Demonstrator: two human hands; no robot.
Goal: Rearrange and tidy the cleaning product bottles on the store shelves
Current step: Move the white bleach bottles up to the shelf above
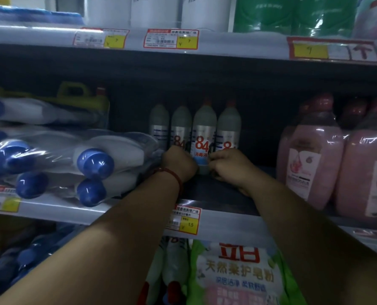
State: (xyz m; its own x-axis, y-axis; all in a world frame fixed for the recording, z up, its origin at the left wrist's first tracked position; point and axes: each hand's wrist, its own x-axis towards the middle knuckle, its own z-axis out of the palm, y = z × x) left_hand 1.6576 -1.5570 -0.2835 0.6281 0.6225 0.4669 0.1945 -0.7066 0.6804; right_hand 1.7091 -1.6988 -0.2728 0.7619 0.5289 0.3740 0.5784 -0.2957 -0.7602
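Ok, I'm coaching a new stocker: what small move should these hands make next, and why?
Probably slide the 84 bottles forward: all four stand deep at the back, bare shelf lies in front, and the left hand and right hand grip their bases.

Dim light fills a store aisle. A pale upper shelf (40, 38) and middle shelf (57, 211) carry yellow-and-red price tags (171, 39). The back panel (260, 89) looks dark, perhaps black.

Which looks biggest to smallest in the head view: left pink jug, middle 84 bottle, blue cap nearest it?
1. left pink jug
2. middle 84 bottle
3. blue cap
Bottle sits further back; real size unsure.
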